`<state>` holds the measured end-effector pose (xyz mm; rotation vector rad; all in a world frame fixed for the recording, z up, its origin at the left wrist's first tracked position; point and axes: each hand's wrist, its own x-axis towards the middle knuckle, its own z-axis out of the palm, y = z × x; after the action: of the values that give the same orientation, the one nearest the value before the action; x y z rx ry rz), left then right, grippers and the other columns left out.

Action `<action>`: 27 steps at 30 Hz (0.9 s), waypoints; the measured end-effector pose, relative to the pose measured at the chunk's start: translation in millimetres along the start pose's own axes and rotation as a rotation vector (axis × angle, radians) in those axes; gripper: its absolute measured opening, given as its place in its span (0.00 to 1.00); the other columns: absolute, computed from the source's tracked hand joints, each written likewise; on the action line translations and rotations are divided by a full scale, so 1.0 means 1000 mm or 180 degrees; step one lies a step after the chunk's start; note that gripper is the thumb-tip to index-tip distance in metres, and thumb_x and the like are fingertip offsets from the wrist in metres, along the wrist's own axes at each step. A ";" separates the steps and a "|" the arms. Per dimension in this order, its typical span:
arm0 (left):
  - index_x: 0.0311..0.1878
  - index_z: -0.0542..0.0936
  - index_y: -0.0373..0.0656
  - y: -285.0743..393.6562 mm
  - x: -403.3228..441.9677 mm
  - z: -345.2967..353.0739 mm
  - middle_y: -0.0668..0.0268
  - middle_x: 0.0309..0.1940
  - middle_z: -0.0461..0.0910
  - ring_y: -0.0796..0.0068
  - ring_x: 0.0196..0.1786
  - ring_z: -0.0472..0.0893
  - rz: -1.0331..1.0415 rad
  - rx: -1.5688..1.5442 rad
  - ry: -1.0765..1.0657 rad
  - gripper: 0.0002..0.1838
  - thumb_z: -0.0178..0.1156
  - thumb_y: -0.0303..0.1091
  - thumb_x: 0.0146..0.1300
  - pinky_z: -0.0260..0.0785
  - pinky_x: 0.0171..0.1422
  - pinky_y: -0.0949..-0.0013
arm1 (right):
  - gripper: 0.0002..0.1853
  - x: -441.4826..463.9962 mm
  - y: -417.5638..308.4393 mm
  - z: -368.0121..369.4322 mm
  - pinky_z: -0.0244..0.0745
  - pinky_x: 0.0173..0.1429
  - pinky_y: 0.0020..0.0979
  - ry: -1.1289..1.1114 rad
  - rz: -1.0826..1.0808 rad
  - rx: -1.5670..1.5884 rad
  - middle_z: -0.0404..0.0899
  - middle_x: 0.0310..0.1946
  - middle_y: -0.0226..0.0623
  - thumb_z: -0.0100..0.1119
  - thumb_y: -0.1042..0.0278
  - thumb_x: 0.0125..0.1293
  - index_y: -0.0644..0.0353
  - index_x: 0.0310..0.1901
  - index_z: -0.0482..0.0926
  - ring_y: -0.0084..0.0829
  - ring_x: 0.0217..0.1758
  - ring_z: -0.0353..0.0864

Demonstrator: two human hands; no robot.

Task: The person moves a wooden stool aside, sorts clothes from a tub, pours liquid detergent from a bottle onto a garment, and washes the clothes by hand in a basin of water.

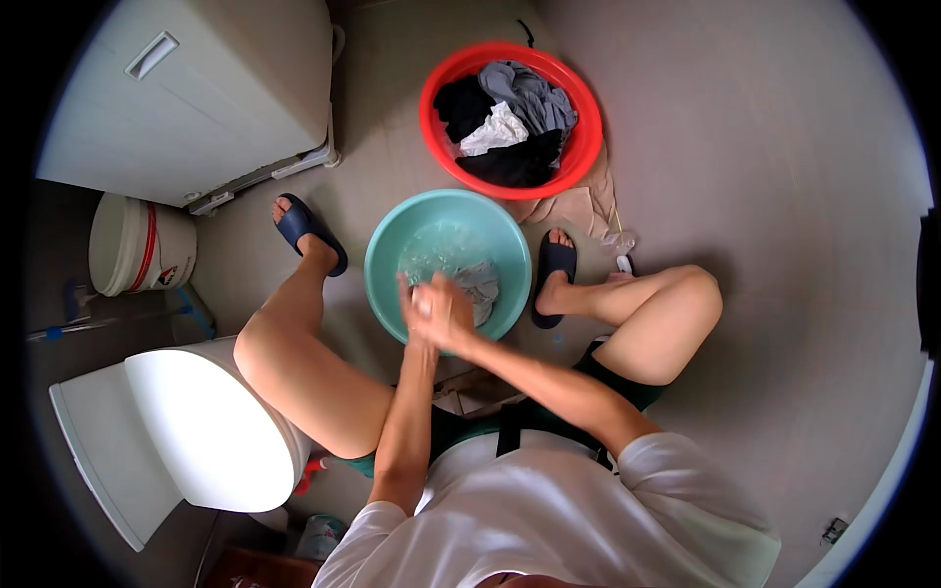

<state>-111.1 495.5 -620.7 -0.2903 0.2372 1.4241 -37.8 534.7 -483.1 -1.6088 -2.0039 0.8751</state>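
Observation:
A turquoise basin (pixel 379 230) stands on the floor between my feet. It holds water with bubbles and a wet grey cloth (pixel 479 286) at its right side. Over the basin's near part, my left hand (pixel 412 306) and my right hand (pixel 447 314) are pressed together, closed and somewhat blurred. A small whitish patch shows between them; whether it is cloth or foam is unclear. The grey cloth lies just beyond my right hand.
A red basin (pixel 592 122) of black, grey and white clothes stands ahead, beside a pinkish cloth (pixel 578 208) on the floor. A white appliance (pixel 216 88) and a white bucket (pixel 147 245) are at the left. The toilet (pixel 211 426) is near my left leg.

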 end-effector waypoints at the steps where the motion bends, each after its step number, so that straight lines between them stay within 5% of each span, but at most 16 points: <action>1: 0.36 0.74 0.47 0.001 0.000 0.003 0.68 0.27 0.76 0.73 0.33 0.76 0.0083 0.0103 0.0030 0.18 0.50 0.52 0.68 0.72 0.42 0.66 | 0.12 -0.014 -0.005 0.004 0.74 0.44 0.45 0.0223 -0.0217 -0.0070 0.76 0.44 0.52 0.59 0.59 0.55 0.61 0.25 0.79 0.49 0.46 0.78; 3: 0.42 0.73 0.46 0.005 0.001 0.003 0.65 0.34 0.74 0.72 0.38 0.73 0.0247 0.0313 0.0098 0.21 0.43 0.54 0.69 0.68 0.51 0.66 | 0.13 -0.015 0.004 0.007 0.75 0.42 0.44 0.0168 -0.0183 0.0025 0.78 0.37 0.48 0.59 0.59 0.54 0.62 0.25 0.76 0.48 0.39 0.80; 4: 0.38 0.73 0.47 -0.015 -0.004 0.049 0.66 0.29 0.75 0.72 0.34 0.73 0.0144 0.0394 0.1266 0.20 0.42 0.52 0.70 0.70 0.46 0.66 | 0.13 -0.008 0.013 0.010 0.76 0.40 0.43 0.0102 0.0051 0.0077 0.79 0.34 0.46 0.59 0.59 0.54 0.62 0.25 0.75 0.47 0.36 0.80; 5: 0.46 0.74 0.42 -0.036 -0.008 0.084 0.65 0.36 0.79 0.68 0.38 0.79 0.0799 0.1025 0.1599 0.20 0.44 0.49 0.70 0.74 0.43 0.63 | 0.14 0.031 0.037 0.019 0.76 0.39 0.43 -0.0013 0.0710 0.0142 0.80 0.32 0.45 0.59 0.58 0.54 0.62 0.26 0.75 0.48 0.33 0.81; 6: 0.47 0.75 0.42 -0.026 -0.009 0.054 0.65 0.38 0.79 0.69 0.39 0.80 0.0476 0.0772 0.0842 0.19 0.44 0.48 0.71 0.74 0.43 0.65 | 0.14 0.053 0.052 0.023 0.76 0.38 0.43 -0.0135 0.1379 0.0216 0.81 0.31 0.44 0.59 0.57 0.53 0.62 0.26 0.75 0.48 0.31 0.81; 7: 0.47 0.75 0.42 -0.016 -0.010 0.022 0.65 0.40 0.79 0.70 0.41 0.80 0.0091 0.0575 0.0121 0.18 0.43 0.46 0.71 0.73 0.43 0.66 | 0.15 0.051 0.048 0.017 0.76 0.36 0.42 0.0119 0.0968 0.0021 0.80 0.28 0.44 0.60 0.57 0.53 0.62 0.25 0.75 0.48 0.30 0.81; 10: 0.38 0.74 0.46 -0.025 0.000 0.080 0.70 0.25 0.77 0.78 0.30 0.77 0.0666 0.0949 0.1881 0.14 0.46 0.45 0.70 0.69 0.32 0.72 | 0.16 0.012 0.019 0.011 0.76 0.38 0.43 -0.0036 0.0710 -0.0025 0.80 0.29 0.47 0.60 0.56 0.53 0.62 0.25 0.75 0.49 0.32 0.81; 13: 0.49 0.75 0.40 0.020 0.019 -0.075 0.62 0.43 0.79 0.67 0.40 0.79 0.0480 0.0312 0.0453 0.19 0.44 0.46 0.69 0.73 0.47 0.62 | 0.15 -0.026 0.018 0.026 0.73 0.36 0.45 0.0367 -0.0337 -0.0079 0.79 0.29 0.47 0.61 0.56 0.52 0.63 0.27 0.77 0.46 0.33 0.80; 14: 0.48 0.75 0.41 0.015 0.013 -0.043 0.63 0.43 0.79 0.66 0.40 0.79 0.0214 0.0598 0.0417 0.18 0.44 0.44 0.69 0.73 0.47 0.62 | 0.14 -0.009 0.028 0.025 0.72 0.35 0.44 0.0014 -0.0239 -0.0202 0.79 0.28 0.46 0.61 0.58 0.52 0.63 0.27 0.78 0.44 0.30 0.79; 16: 0.50 0.75 0.42 -0.034 -0.004 0.056 0.63 0.45 0.79 0.66 0.44 0.78 0.0825 0.1181 0.2023 0.17 0.43 0.43 0.70 0.73 0.48 0.63 | 0.12 0.033 0.063 0.031 0.71 0.31 0.43 -0.0893 -0.0474 -0.0598 0.79 0.26 0.44 0.60 0.61 0.52 0.62 0.29 0.79 0.41 0.25 0.77; 17: 0.52 0.74 0.42 -0.040 -0.007 0.067 0.63 0.48 0.78 0.65 0.49 0.78 0.0850 0.1712 0.2214 0.20 0.39 0.44 0.70 0.72 0.52 0.62 | 0.10 0.037 0.097 0.058 0.68 0.28 0.43 -0.0572 -0.0524 0.0092 0.79 0.25 0.42 0.59 0.63 0.51 0.62 0.28 0.79 0.38 0.21 0.74; 20: 0.53 0.74 0.40 -0.030 -0.002 0.054 0.62 0.49 0.78 0.65 0.49 0.78 0.0866 0.1437 0.1750 0.21 0.39 0.44 0.71 0.71 0.53 0.62 | 0.12 0.022 0.044 0.023 0.71 0.33 0.40 -0.1092 0.0243 -0.0311 0.79 0.30 0.44 0.56 0.62 0.59 0.63 0.33 0.78 0.38 0.29 0.77; 23: 0.51 0.74 0.37 -0.004 -0.001 0.015 0.59 0.47 0.78 0.64 0.49 0.77 0.0330 0.0699 0.0691 0.22 0.39 0.46 0.71 0.70 0.54 0.61 | 0.14 -0.016 -0.016 -0.005 0.70 0.41 0.45 0.1444 -0.0760 -0.0430 0.79 0.32 0.47 0.57 0.59 0.56 0.61 0.36 0.80 0.44 0.36 0.78; 24: 0.51 0.74 0.37 -0.003 -0.003 0.008 0.59 0.47 0.78 0.63 0.48 0.77 0.0173 0.0495 0.0345 0.23 0.39 0.46 0.71 0.70 0.54 0.60 | 0.13 -0.019 -0.019 -0.015 0.70 0.39 0.45 0.1384 -0.1006 -0.0252 0.79 0.31 0.46 0.57 0.59 0.55 0.61 0.34 0.80 0.43 0.34 0.78; 26: 0.52 0.73 0.38 -0.036 -0.008 0.066 0.61 0.47 0.78 0.63 0.47 0.77 0.0797 0.1198 0.2094 0.24 0.40 0.49 0.70 0.70 0.53 0.61 | 0.16 0.023 0.018 -0.015 0.66 0.49 0.48 -0.0975 -0.0383 -0.0375 0.78 0.37 0.51 0.56 0.58 0.54 0.64 0.36 0.79 0.47 0.41 0.76; 27: 0.52 0.73 0.38 -0.038 -0.009 0.065 0.60 0.48 0.77 0.64 0.49 0.77 0.0805 0.1378 0.2013 0.22 0.42 0.47 0.70 0.71 0.54 0.61 | 0.15 0.029 0.036 -0.003 0.66 0.48 0.47 -0.1313 -0.0288 -0.0388 0.78 0.36 0.50 0.57 0.58 0.53 0.64 0.35 0.79 0.47 0.40 0.75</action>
<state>-75.5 504.6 -554.1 -0.3532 1.1158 1.4509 -17.1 567.8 -507.6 -1.4763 -2.4304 1.1436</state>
